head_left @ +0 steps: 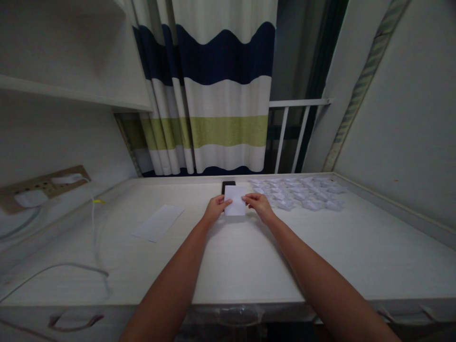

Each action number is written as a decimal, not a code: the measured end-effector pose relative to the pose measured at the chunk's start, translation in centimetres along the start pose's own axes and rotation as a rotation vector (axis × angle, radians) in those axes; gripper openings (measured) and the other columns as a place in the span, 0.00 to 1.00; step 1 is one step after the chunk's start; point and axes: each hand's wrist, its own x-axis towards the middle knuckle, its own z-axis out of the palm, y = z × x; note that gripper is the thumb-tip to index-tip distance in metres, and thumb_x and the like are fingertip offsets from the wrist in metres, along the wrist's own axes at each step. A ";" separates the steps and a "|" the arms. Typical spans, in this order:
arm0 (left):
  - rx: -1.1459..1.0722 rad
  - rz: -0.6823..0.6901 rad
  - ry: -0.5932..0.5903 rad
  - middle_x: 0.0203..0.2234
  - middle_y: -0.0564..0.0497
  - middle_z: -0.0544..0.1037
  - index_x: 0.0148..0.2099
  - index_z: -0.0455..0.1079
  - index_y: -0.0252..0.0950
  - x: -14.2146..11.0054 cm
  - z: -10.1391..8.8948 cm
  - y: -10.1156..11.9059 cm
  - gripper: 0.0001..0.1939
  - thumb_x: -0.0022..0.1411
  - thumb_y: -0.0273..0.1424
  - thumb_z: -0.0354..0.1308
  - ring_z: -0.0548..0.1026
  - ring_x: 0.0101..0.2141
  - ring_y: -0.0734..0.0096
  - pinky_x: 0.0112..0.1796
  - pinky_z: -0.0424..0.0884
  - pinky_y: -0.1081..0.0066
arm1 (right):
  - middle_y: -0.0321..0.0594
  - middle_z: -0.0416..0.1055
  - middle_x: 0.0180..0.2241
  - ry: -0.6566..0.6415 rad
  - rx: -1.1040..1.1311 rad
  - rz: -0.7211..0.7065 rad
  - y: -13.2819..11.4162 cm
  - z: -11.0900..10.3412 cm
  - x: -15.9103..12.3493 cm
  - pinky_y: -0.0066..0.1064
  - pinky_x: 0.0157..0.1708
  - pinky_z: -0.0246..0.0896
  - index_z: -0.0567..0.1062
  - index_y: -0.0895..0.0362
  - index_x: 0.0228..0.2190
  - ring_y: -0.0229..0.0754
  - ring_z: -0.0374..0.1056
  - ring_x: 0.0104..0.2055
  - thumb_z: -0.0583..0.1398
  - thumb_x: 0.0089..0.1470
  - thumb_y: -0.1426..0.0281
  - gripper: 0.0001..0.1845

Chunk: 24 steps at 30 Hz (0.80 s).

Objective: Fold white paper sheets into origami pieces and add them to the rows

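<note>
A small rectangular sheet of white paper (235, 202) is held up between my two hands, above the far middle of the white desk. My left hand (215, 209) pinches its left edge, with the thumb lying on the near face. At the right edge, the fingertips of my right hand (259, 204) close on the sheet. Partly hidden behind the paper is a flat black object (228, 184), perhaps a phone. Rows of folded white paper pieces (299, 192) lie to the right of my right hand; their exact shape is blurred.
Another white paper sheet (159, 222) lies flat on the left of the desk (249, 266). A white cable (67, 264) runs along the left side, below a wall socket board (46, 187). Striped curtains (228, 99) hang behind the desk, and a shelf (71, 95) juts out at upper left.
</note>
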 end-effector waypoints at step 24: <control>-0.005 -0.014 0.031 0.23 0.50 0.75 0.30 0.72 0.30 0.4 -0.3 -0.4 0.22 0.35 0.43 0.65 0.71 0.26 0.71 0.31 0.68 0.70 | 0.33 0.66 0.15 0.021 -0.034 -0.004 0.3 -0.2 0.3 0.27 0.21 0.54 0.72 0.59 0.17 0.33 0.59 0.20 0.64 0.30 0.63 0.12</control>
